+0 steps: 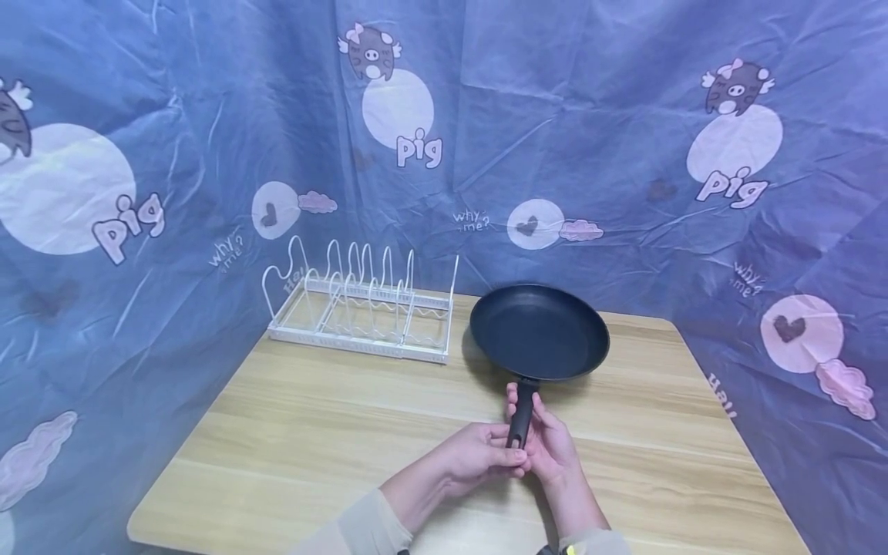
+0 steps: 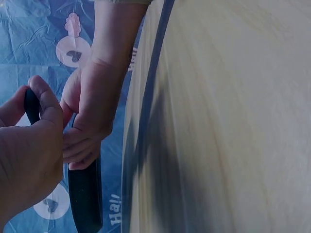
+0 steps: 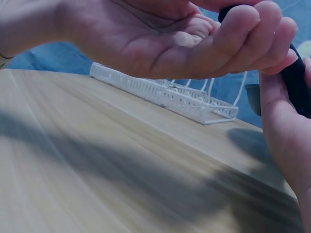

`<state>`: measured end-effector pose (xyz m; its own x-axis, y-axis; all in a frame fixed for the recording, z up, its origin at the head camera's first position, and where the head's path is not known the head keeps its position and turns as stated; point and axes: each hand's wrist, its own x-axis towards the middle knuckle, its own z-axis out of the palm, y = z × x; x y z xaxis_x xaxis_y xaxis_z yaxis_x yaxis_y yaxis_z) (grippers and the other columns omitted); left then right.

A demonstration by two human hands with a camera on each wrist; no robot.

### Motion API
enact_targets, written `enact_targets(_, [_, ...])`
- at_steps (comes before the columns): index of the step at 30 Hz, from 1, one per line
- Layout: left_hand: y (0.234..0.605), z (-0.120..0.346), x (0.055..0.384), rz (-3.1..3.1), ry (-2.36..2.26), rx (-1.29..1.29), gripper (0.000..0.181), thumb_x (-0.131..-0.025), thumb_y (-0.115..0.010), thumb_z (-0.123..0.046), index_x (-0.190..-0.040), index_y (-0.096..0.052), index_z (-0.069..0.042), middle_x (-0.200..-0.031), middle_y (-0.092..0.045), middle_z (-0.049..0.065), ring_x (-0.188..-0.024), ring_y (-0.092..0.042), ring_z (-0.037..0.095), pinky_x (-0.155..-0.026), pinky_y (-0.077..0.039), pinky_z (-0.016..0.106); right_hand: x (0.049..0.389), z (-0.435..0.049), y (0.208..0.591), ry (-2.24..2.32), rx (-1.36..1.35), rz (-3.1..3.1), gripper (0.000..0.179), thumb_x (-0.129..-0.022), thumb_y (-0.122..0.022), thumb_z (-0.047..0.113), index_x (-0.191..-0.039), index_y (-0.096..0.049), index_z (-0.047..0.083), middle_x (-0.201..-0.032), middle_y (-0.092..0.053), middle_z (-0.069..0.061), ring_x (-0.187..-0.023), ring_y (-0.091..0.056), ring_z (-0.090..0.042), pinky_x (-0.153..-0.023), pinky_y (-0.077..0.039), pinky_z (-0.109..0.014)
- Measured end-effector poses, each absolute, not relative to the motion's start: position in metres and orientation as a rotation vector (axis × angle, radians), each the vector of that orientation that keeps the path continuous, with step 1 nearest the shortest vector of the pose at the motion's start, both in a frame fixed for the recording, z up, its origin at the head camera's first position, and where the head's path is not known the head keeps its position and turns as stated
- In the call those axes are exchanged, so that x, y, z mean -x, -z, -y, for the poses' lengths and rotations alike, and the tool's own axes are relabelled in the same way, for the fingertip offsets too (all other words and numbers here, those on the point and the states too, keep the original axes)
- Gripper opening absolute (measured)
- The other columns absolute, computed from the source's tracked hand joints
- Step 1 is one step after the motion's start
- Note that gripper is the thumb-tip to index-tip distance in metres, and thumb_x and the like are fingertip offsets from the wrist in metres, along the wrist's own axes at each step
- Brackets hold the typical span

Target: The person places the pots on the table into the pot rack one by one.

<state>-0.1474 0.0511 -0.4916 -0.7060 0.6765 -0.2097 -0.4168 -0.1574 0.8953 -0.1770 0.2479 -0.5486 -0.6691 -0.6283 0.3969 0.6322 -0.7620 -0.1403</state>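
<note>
A black frying pan (image 1: 537, 331) is held off the wooden table, its bowl pointing away and its inside facing up. My left hand (image 1: 479, 455) pinches the end of its handle (image 1: 523, 412), thumb on top near the hanging hole. My right hand (image 1: 555, 443) grips the same handle from the right, nearer the bowl, fingers curled round its underside. In the left wrist view, the left hand (image 2: 29, 155) has thumb and finger on the handle tip. Part of the pan's rim (image 3: 253, 99) shows behind the hands in the right wrist view.
A white wire rack (image 1: 361, 347) with several upright loops stands at the table's back left, left of the pan. The wooden table (image 1: 333, 408) has rounded corners. Blue printed cloth (image 1: 590, 154) hangs close behind and along both sides.
</note>
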Motion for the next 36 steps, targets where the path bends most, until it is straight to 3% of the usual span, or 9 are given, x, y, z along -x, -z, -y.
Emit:
enact_targets(5, [0.487, -0.044, 0.147, -1.498, -1.859, -0.424, 0.036, -0.1, -0.07, 0.004, -0.135, -0.068, 0.007, -0.116, -0.08, 0.026, -0.089, -0.075, 0.008, -0.093, -0.068, 0.029, 0.171, -0.244, 0.538, 2.429, 0.551, -0.085, 0.065, -0.118, -0.008, 0.033, -0.152, -0.053, 0.0, -0.142, -0.07, -0.016, -0.133, -0.07, -0.026, -0.124, -0.05, -0.027])
enact_targets(8, [0.483, -0.04, 0.146, -1.603, -1.811, -0.477, 0.03, -0.098, -0.073, 0.004, -0.128, -0.072, 0.005, -0.121, -0.076, 0.033, -0.089, -0.075, 0.009, -0.092, -0.068, 0.03, 0.168, -0.242, 0.532, 2.48, 0.558, -0.196, 0.064, -0.118, -0.004, 0.027, -0.149, -0.055, 0.002, -0.139, -0.07, -0.014, -0.128, -0.071, -0.025, -0.12, -0.053, -0.029])
enact_targets(13, [0.476, -0.033, 0.141, -1.783, -1.719, -0.524, 0.022, -0.094, -0.078, 0.002, -0.116, -0.075, -0.002, -0.116, -0.08, 0.024, -0.088, -0.074, 0.008, -0.084, -0.064, 0.021, 0.164, -0.24, 0.525, 2.58, 0.566, -0.43, 0.054, -0.118, -0.01, 0.013, -0.143, -0.056, 0.001, -0.134, -0.07, -0.013, -0.121, -0.071, -0.024, -0.115, -0.057, -0.031])
enact_targets(17, [0.47, -0.028, 0.137, -1.94, -1.655, -0.525, 0.031, -0.091, -0.082, 0.0, -0.119, -0.073, -0.006, -0.11, -0.081, 0.012, -0.089, -0.076, 0.011, -0.078, -0.06, 0.018, 0.163, -0.239, 0.519, 2.628, 0.517, -0.599, 0.041, -0.118, -0.022, 0.006, -0.14, -0.057, 0.003, -0.131, -0.07, -0.013, -0.118, -0.07, -0.023, -0.113, -0.059, -0.032])
enact_targets(21, [0.465, -0.023, 0.134, -2.064, -1.63, -0.5, 0.045, -0.086, -0.087, 0.0, -0.126, -0.068, -0.008, -0.108, -0.08, 0.003, -0.096, -0.078, 0.015, -0.08, -0.062, 0.022, 0.162, -0.236, 0.512, 2.623, 0.495, -0.744, 0.036, -0.117, -0.026, 0.003, -0.139, -0.054, 0.006, -0.13, -0.069, -0.011, -0.118, -0.07, -0.021, -0.112, -0.059, -0.032])
enact_targets(31, [0.459, -0.019, 0.133, -2.251, -1.552, -0.472, 0.049, -0.082, -0.09, -0.002, -0.125, -0.067, -0.008, -0.112, -0.08, 0.009, -0.096, -0.08, 0.021, -0.082, -0.066, 0.029, 0.165, -0.226, 0.498, 2.584, 0.421, -1.14, 0.023, -0.115, -0.038, 0.001, -0.134, -0.047, 0.01, -0.122, -0.075, -0.007, -0.111, -0.076, -0.017, -0.107, -0.063, -0.032])
enact_targets(36, [0.459, -0.014, 0.131, -2.325, -1.53, -0.455, 0.057, -0.085, -0.088, -0.003, -0.137, -0.066, -0.003, -0.118, -0.079, 0.012, -0.101, -0.08, 0.022, -0.087, -0.067, 0.036, 0.17, -0.219, 0.492, 2.546, 0.439, -1.318, 0.02, -0.113, -0.043, -0.001, -0.131, -0.043, 0.009, -0.116, -0.08, -0.005, -0.107, -0.079, -0.015, -0.102, -0.066, -0.032])
